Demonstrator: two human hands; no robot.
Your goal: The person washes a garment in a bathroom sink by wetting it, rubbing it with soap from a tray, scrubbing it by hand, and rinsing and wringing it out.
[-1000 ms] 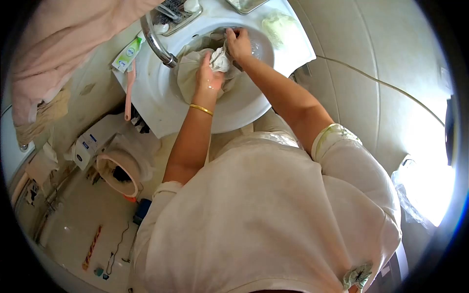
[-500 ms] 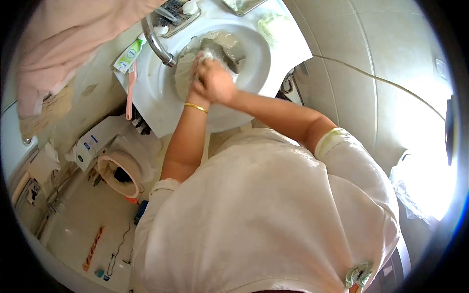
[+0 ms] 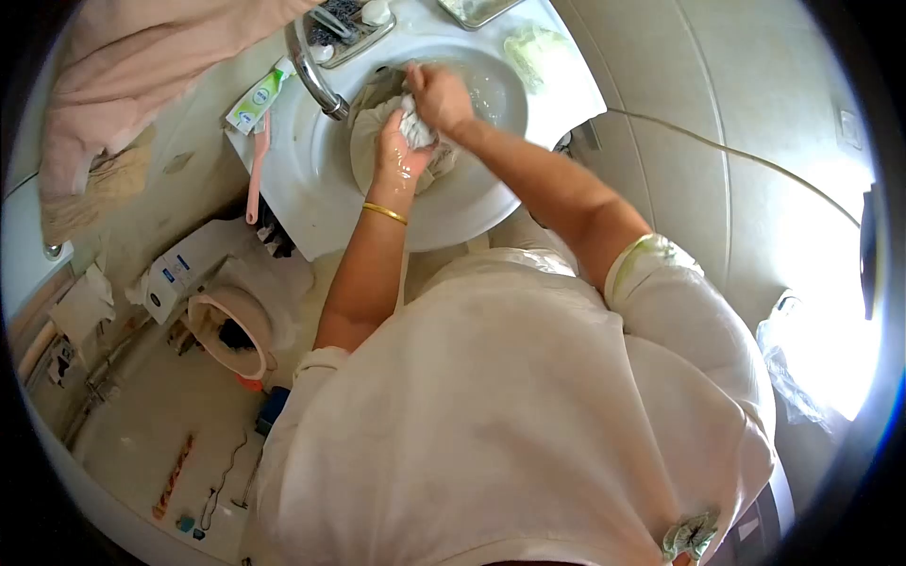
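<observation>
Over the white washbasin (image 3: pixel 316 189) both hands are on a wet, whitish cloth (image 3: pixel 415 127). My left hand (image 3: pixel 394 153), with a gold bracelet at its wrist and water shining on it, is closed around a bunched part. My right hand (image 3: pixel 442 97) is curled against the same bunch from the upper right, a little blurred, its fingertips partly hidden. The remainder of the cloth, pale with a greyish part, spreads below the hands in the basin water. Just left of it ends the metal faucet (image 3: pixel 321 80).
A pink-handled tool (image 3: pixel 256 174) and a green-white tube (image 3: pixel 258 99) lie on the basin's left rim. Pale green netting (image 3: pixel 536 57) rests on its right side, a metal tray (image 3: pixel 477 9) behind. Below left stands a pinkish bin (image 3: pixel 226 325). Pink fabric (image 3: pixel 142 75) hangs upper left.
My hands, pressed close together before, are now slightly apart, the right one shifted up and to the right. The bunched white cloth shows between them. The greyish part is less exposed.
</observation>
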